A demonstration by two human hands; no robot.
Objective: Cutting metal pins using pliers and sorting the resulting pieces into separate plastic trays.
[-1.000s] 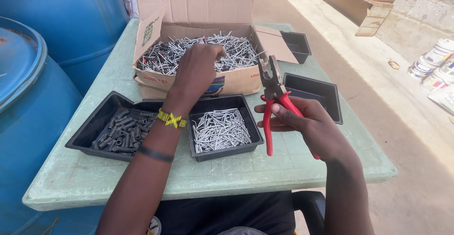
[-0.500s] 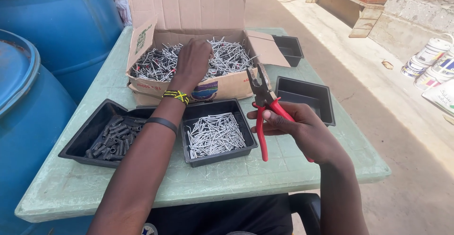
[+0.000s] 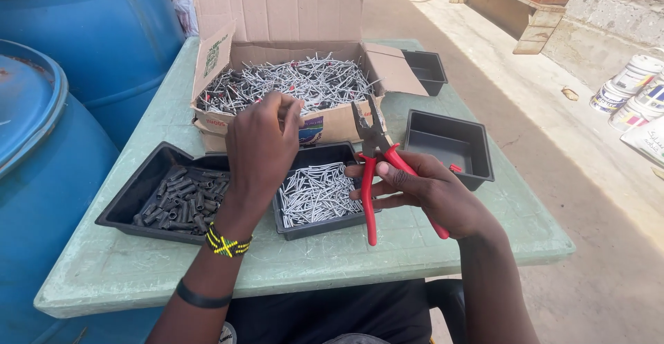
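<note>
A pale green table (image 3: 443,247) is standing outdoors on a sandy yard, with blue drums (image 3: 62,109) crowding its left side and paint tubs (image 3: 636,95) sitting well off to the right. An open cardboard box (image 3: 277,19) heaped with silvery nails (image 3: 311,81) is occupying the far middle of the table; nearer are lying a black tray of dark pieces (image 3: 176,198), a black tray of cut nails (image 3: 318,195), an empty black tray (image 3: 449,143) and a smaller one (image 3: 425,70) behind it. The left forearm is crossing over the two near trays and hiding part of them. Compared with a moment ago, the left hand (image 3: 263,143) is pulling back from deep among the nails to the box's front edge. Its fingers are curling loosely at that edge; whether they are pinching a nail cannot be told. The right hand (image 3: 429,192) is wrapping its fingers round the red-handled pliers (image 3: 377,171), holding them upright just above the tray of cut nails, jaws pointing away.
</note>
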